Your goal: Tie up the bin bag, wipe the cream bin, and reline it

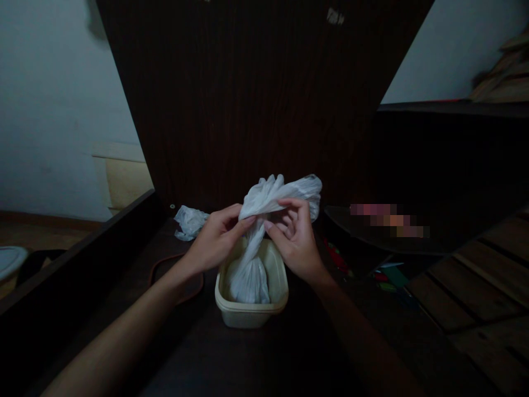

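Note:
A white plastic bag (pixel 249 278) sits with its full lower part inside a pale rectangular container (pixel 252 309). Its neck is twisted and rises to a gathered upper part that fans out to the right. My left hand (pixel 221 234) grips the gathered plastic from the left, thumb pointing inward. On the other side, my right hand (pixel 295 237) pinches the bag near the twist, its index finger lying along the upper fold. What the bag holds is hidden.
Crumpled clear plastic (pixel 190 222) lies behind my left hand. A dark lid-like piece with a reddish-brown rim (pixel 152 275) rests left of the container. A dark upright panel (pixel 256 99) stands behind; a raised edge (pixel 78 242) runs along the left. Small coloured items (pixel 386 278) lie right.

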Demonstrator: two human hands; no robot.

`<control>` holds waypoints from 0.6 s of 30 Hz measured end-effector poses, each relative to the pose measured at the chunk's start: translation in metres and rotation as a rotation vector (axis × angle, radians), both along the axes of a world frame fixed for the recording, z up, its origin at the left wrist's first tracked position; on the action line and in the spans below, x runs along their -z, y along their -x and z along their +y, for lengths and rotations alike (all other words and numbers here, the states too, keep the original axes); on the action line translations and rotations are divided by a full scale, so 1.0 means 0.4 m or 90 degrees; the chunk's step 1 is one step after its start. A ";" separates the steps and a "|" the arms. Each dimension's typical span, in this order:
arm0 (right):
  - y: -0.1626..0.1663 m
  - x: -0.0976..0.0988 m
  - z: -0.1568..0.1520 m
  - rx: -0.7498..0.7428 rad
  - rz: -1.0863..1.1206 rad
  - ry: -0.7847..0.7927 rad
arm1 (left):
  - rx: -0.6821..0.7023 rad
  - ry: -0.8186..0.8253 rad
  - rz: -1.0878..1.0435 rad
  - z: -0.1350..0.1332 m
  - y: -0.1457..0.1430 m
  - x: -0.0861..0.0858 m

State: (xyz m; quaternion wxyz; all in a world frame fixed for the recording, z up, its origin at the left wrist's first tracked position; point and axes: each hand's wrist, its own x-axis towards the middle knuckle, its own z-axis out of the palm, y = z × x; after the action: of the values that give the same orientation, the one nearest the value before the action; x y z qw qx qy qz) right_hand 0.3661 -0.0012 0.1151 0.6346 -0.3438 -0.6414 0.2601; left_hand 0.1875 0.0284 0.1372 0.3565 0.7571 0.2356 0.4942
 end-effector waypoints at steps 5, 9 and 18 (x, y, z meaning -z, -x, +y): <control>-0.009 -0.015 0.009 -0.082 0.074 0.081 | 0.070 0.111 -0.123 0.009 -0.001 0.002; -0.016 -0.035 -0.001 -0.065 0.091 0.044 | -0.001 0.120 -0.165 0.026 0.004 0.004; -0.001 -0.042 -0.027 -0.027 0.051 -0.038 | -0.205 0.053 -0.174 0.027 0.000 0.010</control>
State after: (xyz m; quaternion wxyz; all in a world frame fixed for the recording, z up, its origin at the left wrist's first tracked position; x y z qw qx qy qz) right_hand 0.3663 -0.0120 0.1321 0.6639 -0.3003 -0.6304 0.2676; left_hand 0.1877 0.0393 0.1331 0.3326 0.6199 0.3235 0.6328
